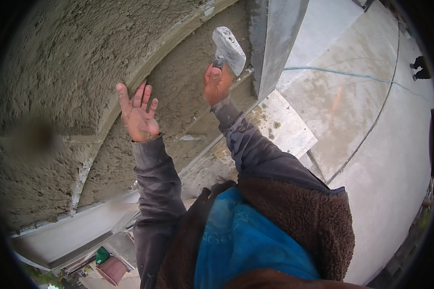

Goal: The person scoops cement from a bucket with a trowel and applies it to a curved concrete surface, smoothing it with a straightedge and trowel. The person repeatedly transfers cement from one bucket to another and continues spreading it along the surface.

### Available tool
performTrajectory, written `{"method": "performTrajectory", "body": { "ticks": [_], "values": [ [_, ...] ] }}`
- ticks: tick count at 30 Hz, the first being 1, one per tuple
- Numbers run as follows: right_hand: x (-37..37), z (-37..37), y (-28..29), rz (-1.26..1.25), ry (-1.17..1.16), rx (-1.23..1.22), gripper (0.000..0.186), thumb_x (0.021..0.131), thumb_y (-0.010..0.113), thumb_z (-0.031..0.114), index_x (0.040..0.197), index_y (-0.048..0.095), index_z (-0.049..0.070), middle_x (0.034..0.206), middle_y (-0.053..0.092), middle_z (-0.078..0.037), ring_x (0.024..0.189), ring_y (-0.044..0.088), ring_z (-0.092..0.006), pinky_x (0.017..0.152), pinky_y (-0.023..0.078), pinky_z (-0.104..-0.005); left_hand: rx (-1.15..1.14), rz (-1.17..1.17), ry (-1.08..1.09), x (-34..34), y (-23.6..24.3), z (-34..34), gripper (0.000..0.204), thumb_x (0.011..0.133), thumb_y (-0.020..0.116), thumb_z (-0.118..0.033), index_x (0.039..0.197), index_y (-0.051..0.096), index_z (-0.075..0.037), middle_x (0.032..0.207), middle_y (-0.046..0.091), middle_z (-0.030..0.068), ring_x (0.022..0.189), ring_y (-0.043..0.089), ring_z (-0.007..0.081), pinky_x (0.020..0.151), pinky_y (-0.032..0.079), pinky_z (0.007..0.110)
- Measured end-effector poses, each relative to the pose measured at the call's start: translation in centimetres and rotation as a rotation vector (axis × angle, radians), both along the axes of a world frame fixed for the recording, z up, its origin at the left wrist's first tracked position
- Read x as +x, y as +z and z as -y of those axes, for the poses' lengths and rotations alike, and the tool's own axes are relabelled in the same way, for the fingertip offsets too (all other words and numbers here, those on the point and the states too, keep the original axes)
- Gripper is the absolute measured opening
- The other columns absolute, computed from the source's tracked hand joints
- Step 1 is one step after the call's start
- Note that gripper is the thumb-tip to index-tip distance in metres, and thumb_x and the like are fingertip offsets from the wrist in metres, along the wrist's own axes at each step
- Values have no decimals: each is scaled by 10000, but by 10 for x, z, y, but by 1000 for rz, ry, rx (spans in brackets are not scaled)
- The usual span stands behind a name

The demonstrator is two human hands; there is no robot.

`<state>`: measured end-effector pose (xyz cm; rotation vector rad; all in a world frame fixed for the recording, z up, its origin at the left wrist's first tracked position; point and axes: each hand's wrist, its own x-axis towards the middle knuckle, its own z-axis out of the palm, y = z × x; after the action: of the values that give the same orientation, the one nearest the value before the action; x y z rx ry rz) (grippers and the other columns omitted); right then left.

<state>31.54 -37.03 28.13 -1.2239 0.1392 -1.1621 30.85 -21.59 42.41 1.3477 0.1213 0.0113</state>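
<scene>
My left hand (pixel 140 115) is open, palm showing and fingers spread, with the fingertips at a curved raised cement band (pixel 176 41) on a rough, grey-brown plastered surface (pixel 48 62). To its right, my right hand (pixel 217 84) grips a trowel (pixel 230 50) by its handle. The pale, mortar-coated blade is raised above the fist, in front of the plaster between the band and a flat grey vertical edge (pixel 279 38). Whether the blade touches the surface I cannot tell.
A mortar-spotted board (pixel 287 127) lies below on the right. A teal hose (pixel 342 74) crosses the pale concrete floor (pixel 381 168). A person's dark-clothed legs (pixel 422 67) show at the far right. A reddish bucket (pixel 112 269) and green object (pixel 102 255) are at lower left.
</scene>
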Motion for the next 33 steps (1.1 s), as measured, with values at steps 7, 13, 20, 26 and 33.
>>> {"method": "performTrajectory", "body": {
  "ticks": [7, 13, 20, 26, 33],
  "values": [
    [16, 6, -1, -100, 45, 114, 539, 1059, 467, 494, 1141, 609, -19, 692, 551, 11, 591, 499, -115, 549, 406, -310, 29, 20, 46, 7, -8, -4, 812, 970, 601, -585, 1587, 295, -155, 1362, 596, 181, 1177, 587, 210, 893, 432, 347],
    [23, 10, 6, -160, 38, -26, 471, 1077, 422, 493, 866, 482, 76, 639, 463, 28, 546, 421, -66, 488, 327, -256, -8, -4, 34, 4, -5, -6, 694, 1018, 559, -515, 1592, 291, -233, 1424, 545, 150, 1211, 551, 197, 943, 411, 344],
    [30, 2, -10, 53, -67, 120, 464, 1073, 441, 493, 877, 487, 75, 637, 472, 21, 544, 435, -64, 483, 333, -253, -40, 21, 34, 8, -4, -2, 775, 969, 638, -539, 1565, 331, -150, 1355, 597, 182, 1191, 587, 213, 873, 450, 333],
    [29, 8, -6, -22, -49, 145, 509, 1065, 464, 499, 831, 498, 49, 639, 496, 13, 551, 458, -86, 493, 361, -288, -80, -35, 22, 6, -3, -1, 675, 1020, 565, -498, 1581, 300, -233, 1421, 536, 156, 1240, 546, 213, 940, 423, 352],
    [37, 8, 2, 18, -58, 85, 509, 1077, 439, 486, 822, 498, 50, 640, 489, 16, 552, 457, -89, 505, 368, -297, -94, -37, 14, 4, -1, -1, 690, 1012, 585, -494, 1581, 295, -232, 1402, 540, 164, 1221, 552, 209, 923, 436, 338]
  ]
}}
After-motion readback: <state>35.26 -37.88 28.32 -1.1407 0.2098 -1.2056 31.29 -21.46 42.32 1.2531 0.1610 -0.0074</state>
